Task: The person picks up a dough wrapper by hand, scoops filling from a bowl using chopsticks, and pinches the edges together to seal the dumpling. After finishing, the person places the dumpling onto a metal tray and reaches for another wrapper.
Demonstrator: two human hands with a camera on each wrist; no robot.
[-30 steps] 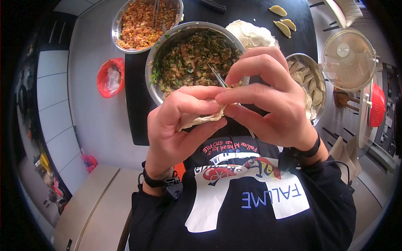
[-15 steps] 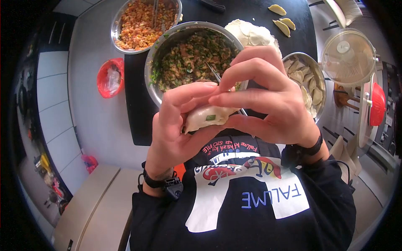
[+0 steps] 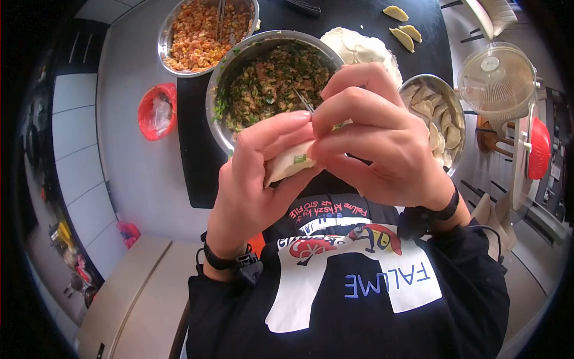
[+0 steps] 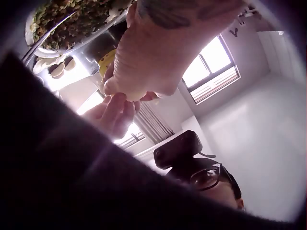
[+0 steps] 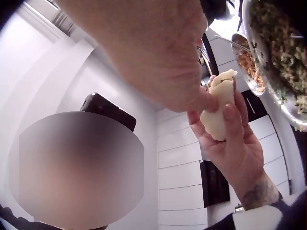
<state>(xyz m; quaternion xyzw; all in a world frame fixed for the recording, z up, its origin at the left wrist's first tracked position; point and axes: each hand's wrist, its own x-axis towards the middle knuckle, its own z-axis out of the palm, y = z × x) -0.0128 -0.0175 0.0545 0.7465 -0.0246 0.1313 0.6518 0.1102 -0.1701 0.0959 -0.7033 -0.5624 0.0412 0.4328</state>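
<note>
A pale dumpling [image 3: 288, 163] with a green bit on its wrapper sits between the two hands, close to the near side of the bowl. My left hand [image 3: 242, 170] holds it from below and behind, thumb along its near face. With fingertips and thumb, my right hand [image 3: 382, 140] pinches the dumpling's right end. In the right wrist view, the folded wrapper [image 5: 218, 120] shows a gap at its upper end. A steel bowl [image 3: 213, 113] of green-flecked filling [image 3: 272, 84] stands behind the hands. Thin metal chopsticks [image 3: 304, 100] slant out of it, partly hidden by the right hand.
A second bowl [image 3: 162, 45] of orange filling stands far left. Stacked wrappers [image 3: 359, 48] lie behind the right hand, and several dumplings fill a steel pan [image 3: 457, 105] at right. Three more dumplings [image 3: 402, 39] lie on the black table [image 3: 421, 63]. A red bag [image 3: 143, 119] is left.
The dumpling has turned in the fingers, so its smooth face with the green bit came into view. The right hand's fingertips have shifted to the dumpling's right end.
</note>
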